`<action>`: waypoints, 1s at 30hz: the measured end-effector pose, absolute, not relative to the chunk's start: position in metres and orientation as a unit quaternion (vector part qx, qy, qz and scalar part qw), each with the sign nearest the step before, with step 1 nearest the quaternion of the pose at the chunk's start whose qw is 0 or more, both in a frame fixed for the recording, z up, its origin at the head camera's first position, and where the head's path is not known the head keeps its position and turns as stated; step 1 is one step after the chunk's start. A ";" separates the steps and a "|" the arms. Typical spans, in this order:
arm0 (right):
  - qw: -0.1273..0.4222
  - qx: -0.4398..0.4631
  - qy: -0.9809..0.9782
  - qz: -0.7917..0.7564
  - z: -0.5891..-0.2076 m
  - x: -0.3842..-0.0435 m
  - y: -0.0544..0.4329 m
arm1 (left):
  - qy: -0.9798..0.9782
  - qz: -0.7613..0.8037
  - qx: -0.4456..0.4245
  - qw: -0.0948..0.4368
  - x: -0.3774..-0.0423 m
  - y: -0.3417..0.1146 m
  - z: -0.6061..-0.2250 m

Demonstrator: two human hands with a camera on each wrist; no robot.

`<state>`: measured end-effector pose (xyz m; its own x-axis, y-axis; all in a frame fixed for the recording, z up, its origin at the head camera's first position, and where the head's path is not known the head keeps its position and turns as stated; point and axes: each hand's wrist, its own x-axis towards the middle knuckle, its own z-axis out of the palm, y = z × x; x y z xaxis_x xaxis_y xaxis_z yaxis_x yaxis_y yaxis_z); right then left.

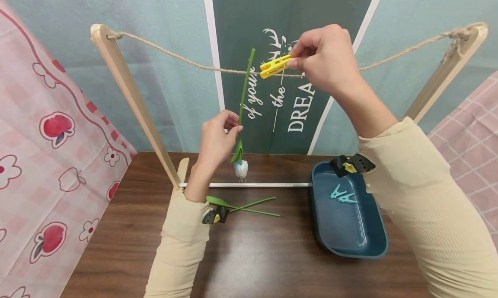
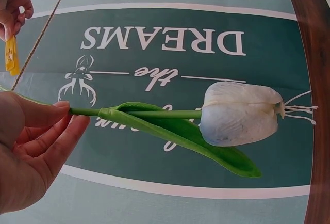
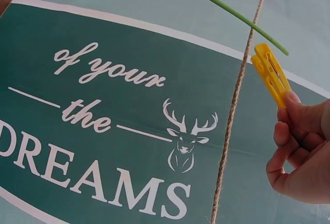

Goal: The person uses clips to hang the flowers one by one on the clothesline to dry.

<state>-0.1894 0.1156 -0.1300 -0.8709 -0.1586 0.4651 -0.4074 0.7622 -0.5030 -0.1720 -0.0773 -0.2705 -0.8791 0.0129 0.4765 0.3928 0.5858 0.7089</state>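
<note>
My left hand [image 1: 218, 137] pinches a white artificial tulip [image 1: 241, 169], flower downward; my right hand [image 1: 330, 58] pinches a yellow clothespin [image 1: 275, 66] beside the jute rope [image 3: 235, 97], above the table [image 1: 264, 259].

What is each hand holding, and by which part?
The left hand pinches the white tulip by its green stem, bloom downward. The right hand pinches the yellow clothespin by its handle end.

Brown table [image 1: 249, 263], basin [image 1: 342, 233], green stems [image 1: 256, 211], stand [image 1: 135, 101]
</note>
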 end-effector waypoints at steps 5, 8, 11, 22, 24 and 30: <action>0.210 0.147 -0.920 0.295 -0.132 -0.190 0.113 | -0.863 -0.442 -0.119 0.212 -0.172 -0.078 -0.271; 0.215 0.148 -0.921 0.289 -0.134 -0.192 0.112 | -0.864 -0.441 -0.119 0.211 -0.172 -0.079 -0.271; 0.212 0.147 -0.923 0.285 -0.135 -0.193 0.111 | -0.866 -0.438 -0.118 0.210 -0.172 -0.079 -0.271; 0.176 0.163 -0.932 0.270 -0.136 -0.190 0.106 | -0.867 -0.436 -0.120 0.211 -0.173 -0.078 -0.273; 0.174 0.167 -0.933 0.268 -0.136 -0.189 0.106 | -0.867 -0.435 -0.121 0.210 -0.173 -0.078 -0.273; 0.171 0.179 -0.933 0.263 -0.136 -0.189 0.104 | -0.865 -0.437 -0.127 0.211 -0.173 -0.077 -0.274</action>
<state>-0.1889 0.1041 -0.1362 -0.8773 -0.2442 0.4132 -0.4240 0.7978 -0.4286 -0.1729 -0.0770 -0.2740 -0.8788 0.0360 0.4759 0.4042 0.5863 0.7020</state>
